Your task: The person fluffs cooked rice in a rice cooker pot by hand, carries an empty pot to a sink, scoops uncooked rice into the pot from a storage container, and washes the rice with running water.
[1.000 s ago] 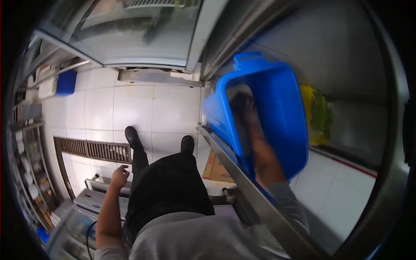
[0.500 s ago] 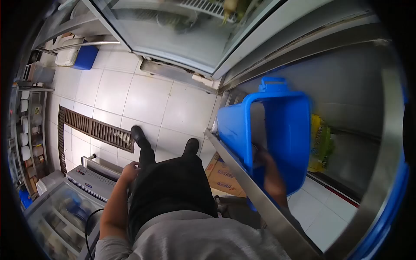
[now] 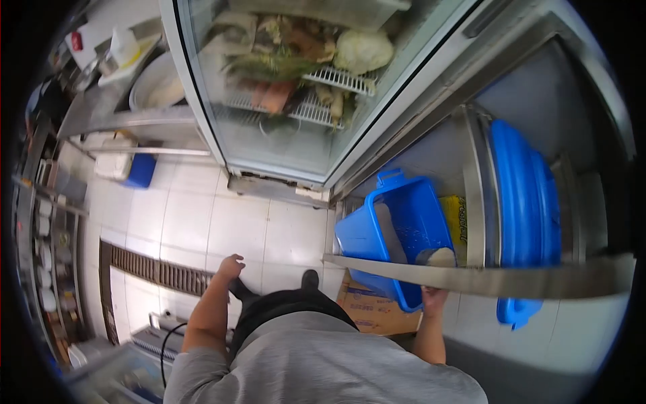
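Note:
My right hand (image 3: 434, 295) is closed below a steel bar (image 3: 484, 276) that partly hides it. It holds a round cup (image 3: 431, 256) with pale contents, at the lower right rim of a blue bin (image 3: 360, 236). The bin stands open and tilted in view, with a greyish-white area along its inner left side and small pale specks on its inside wall. My left hand (image 3: 232, 266) hangs over the tiled floor with fingers apart, holding nothing.
A glass-door fridge (image 3: 316, 135) with vegetables stands ahead. Yellow packaging (image 3: 455, 219) lies behind the bin; a large blue plastic piece (image 3: 528, 215) is at the right. Cardboard (image 3: 377, 310) lies below. A floor drain (image 3: 158, 269) and shelves (image 3: 54, 269) are left.
My right hand has come out of the blue bin toward me, with the cup now showing at the rim. The view has tilted up, showing more fridge and the blue piece at the right.

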The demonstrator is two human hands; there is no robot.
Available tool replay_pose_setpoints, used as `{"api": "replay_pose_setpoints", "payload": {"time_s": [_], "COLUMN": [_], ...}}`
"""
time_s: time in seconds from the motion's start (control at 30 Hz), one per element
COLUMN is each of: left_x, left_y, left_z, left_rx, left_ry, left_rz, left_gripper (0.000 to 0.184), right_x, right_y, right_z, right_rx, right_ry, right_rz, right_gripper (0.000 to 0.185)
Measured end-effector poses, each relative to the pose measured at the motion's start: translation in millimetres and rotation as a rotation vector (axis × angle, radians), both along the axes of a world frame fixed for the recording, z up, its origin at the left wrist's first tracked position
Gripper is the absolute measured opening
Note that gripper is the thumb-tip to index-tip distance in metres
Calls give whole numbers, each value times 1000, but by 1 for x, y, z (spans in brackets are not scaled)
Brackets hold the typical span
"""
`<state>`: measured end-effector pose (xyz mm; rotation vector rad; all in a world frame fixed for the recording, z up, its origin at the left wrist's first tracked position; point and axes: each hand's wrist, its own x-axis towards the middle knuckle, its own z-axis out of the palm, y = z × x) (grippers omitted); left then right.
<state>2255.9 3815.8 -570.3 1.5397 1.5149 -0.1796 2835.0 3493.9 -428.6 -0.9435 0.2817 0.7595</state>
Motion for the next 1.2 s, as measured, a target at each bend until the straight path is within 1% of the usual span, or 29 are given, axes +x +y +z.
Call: {"api": "replay_pose_setpoints", "payload": {"time_s": [0.03,0.1,0.13,0.2,0.27,0.3,0.33,0.37,0.43,0.5,0.57,0.6,0.63,0.67,0.7,0.73,0.8,0.87,0.9,0.93,0.97,1.0,1.03,1.07,1.1,1.13,1.17,1.2], "left_x": [-15,-51,-69,-103,-156,-186,-219,-261,-310,-340,-358,-368,-381,-399,-389,-374,-367,-357,-367,-375,-384,-392,-404,-414,-422,-439,-454,-459], "left_y": [12,34,46,61,74,85,98,106,116,116,114,113,110,108,97,86,69,47,38,24,14,6,-6,-18,-27,-40,-56,-69], "left_z": [-14,-27,-27,5,-3,-22,-42,-56,-51,-31,-19,-13,-21,-40,-27,-13,-3,32,16,18,25,40,59,81,91,78,66,67], "left_rx": [-6,34,51,-17,-28,-119,-212,-99,-21,-78,-16,17,-101,-174,-244,-309,-317,-242,-195,-175,-212,-250,-266,-279,-292,-264,-188,-137], "left_ry": [-39,-78,-82,-25,-56,48,157,171,338,627,620,616,460,275,190,100,-35,-35,-111,-177,-164,-153,-225,-299,-375,-364,-342,-294], "left_rz": [29,-55,-94,-86,-72,-158,-238,-603,-970,-966,-1123,-1196,-813,-429,-139,154,305,326,361,447,514,578,756,933,1110,1237,1361,1455], "left_gripper": [37,37,37,37,35,33,30,27,23,25,28,29,31,34,36,38,41,40,36,31,32,33,35,36,38,41,38,34], "right_x": [-17,-61,-81,-113,-152,-173,-193,-212,-248,-280,-311,-330,-348,-366,-376,-395,-428,-454,-470,-486,-502,-520,-534,-546,-554,-570,-577,-586], "right_y": [-2,-5,-12,-32,-45,-50,-55,-59,-63,-45,-14,14,44,78,109,148,225,306,347,388,429,470,511,551,596,628,673,709], "right_z": [25,74,88,107,125,130,133,135,130,126,122,129,135,140,132,144,151,149,157,166,174,191,199,212,217,240,247,261], "right_rx": [4,17,2,-28,-120,-169,-180,-195,-237,-234,-225,-165,-153,-140,-113,-84,35,120,144,181,250,226,284,314,362,348,338,342], "right_ry": [-13,-24,-27,-26,19,46,43,39,-7,8,42,92,92,75,77,98,153,203,214,212,222,232,146,191,233,192,223,161], "right_rz": [-48,-157,-216,-324,-409,-449,-402,-352,-210,-85,52,127,233,310,391,454,583,762,816,863,908,907,935,946,948,878,842,826], "right_gripper": [52,55,54,52,53,53,54,55,56,58,61,65,67,70,70,70,70,69,67,65,63,59,58,57,52,42,37,37]}}
